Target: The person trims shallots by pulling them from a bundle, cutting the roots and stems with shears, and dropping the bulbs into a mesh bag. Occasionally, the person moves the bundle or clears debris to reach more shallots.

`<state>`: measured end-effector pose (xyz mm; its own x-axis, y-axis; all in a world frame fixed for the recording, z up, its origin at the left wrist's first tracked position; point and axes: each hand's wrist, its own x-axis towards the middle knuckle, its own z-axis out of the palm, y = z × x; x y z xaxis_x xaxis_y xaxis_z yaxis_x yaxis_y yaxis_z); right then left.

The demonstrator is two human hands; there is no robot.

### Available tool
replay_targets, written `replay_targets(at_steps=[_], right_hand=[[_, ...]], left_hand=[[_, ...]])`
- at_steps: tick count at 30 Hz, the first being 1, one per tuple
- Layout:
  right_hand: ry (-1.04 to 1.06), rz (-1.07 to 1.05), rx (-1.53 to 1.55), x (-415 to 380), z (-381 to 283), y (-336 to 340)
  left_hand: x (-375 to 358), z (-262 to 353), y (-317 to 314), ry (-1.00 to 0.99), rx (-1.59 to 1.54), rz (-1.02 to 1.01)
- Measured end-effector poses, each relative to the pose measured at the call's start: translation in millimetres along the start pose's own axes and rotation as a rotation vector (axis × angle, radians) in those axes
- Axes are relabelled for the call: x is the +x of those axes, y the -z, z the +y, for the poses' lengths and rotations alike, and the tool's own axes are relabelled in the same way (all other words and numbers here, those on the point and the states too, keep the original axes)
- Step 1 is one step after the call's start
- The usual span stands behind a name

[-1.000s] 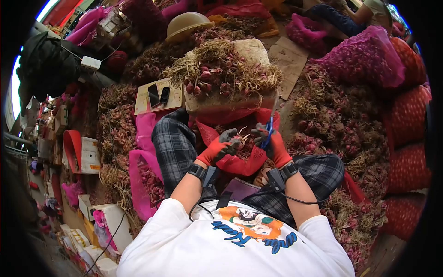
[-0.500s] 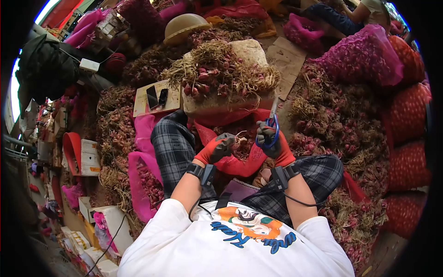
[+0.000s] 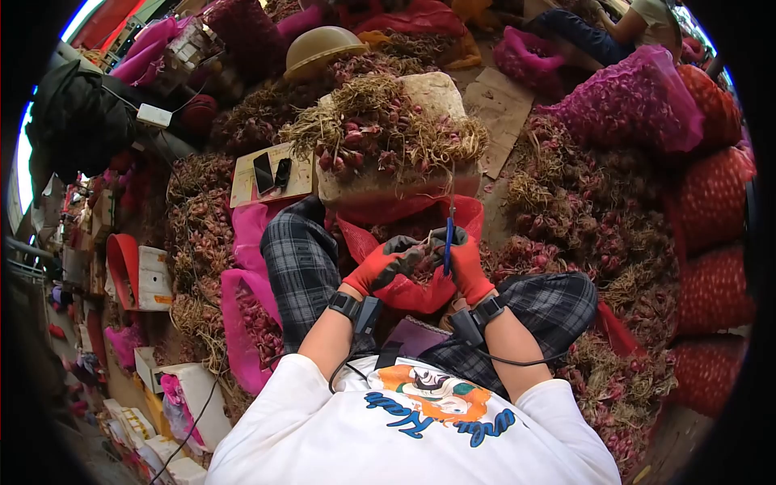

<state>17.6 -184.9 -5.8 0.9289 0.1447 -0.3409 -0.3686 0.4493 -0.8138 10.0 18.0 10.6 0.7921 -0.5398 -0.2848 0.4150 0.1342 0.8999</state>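
My left hand [image 3: 390, 263], in a red and grey glove, is closed round a shallot [image 3: 423, 246]. Most of the shallot is hidden by the fingers; dry, pale strands stick out towards the right. In my right hand [image 3: 464, 263], gloved alike, is a pair of scissors [image 3: 449, 242] with blue handles, blades pointing away from me. Both hands are close together over a red mesh bag [image 3: 416, 297] spread between my legs. Just beyond them, a pale block [image 3: 440, 90] carries a heap of shallots [image 3: 356, 145] with dried stalks.
Loose shallots [image 3: 582, 210] lie in piles on both sides. A phone [image 3: 263, 173] rests on a board [image 3: 245, 192] at the left. Full mesh sacks [image 3: 634, 101] line the right. A beige bowl [image 3: 323, 48] and another person [image 3: 647, 24] are farther back.
My right hand has come left and slightly down, bringing the scissors beside the shallot. The scissors have turned edge-on. My left hand has shifted slightly right.
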Motion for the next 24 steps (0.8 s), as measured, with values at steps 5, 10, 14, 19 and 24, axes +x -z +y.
replay_targets(at_steps=[5,10,14,19,24], right_hand=[[0.032,-0.042,0.333,14.8,-9.9,30.0],[-0.199,-0.057,0.143,6.5,-12.9,24.8],[0.225,0.141,-0.865,1.7,3.5,10.9],[0.042,-0.024,-0.622,2.3,-1.4,9.5],[0.012,-0.098,-0.146,2.6,3.6,10.7]], left_hand=[[3.2,-9.7,12.3,0.098,-0.04,0.132],[7.2,-5.9,6.5,-0.002,-0.112,0.121],[9.3,-27.3,23.2,-0.093,-0.12,0.146],[10.2,-5.8,32.2,-0.125,-0.517,0.107],[9.7,-6.0,12.8,-0.17,-0.379,-0.001]])
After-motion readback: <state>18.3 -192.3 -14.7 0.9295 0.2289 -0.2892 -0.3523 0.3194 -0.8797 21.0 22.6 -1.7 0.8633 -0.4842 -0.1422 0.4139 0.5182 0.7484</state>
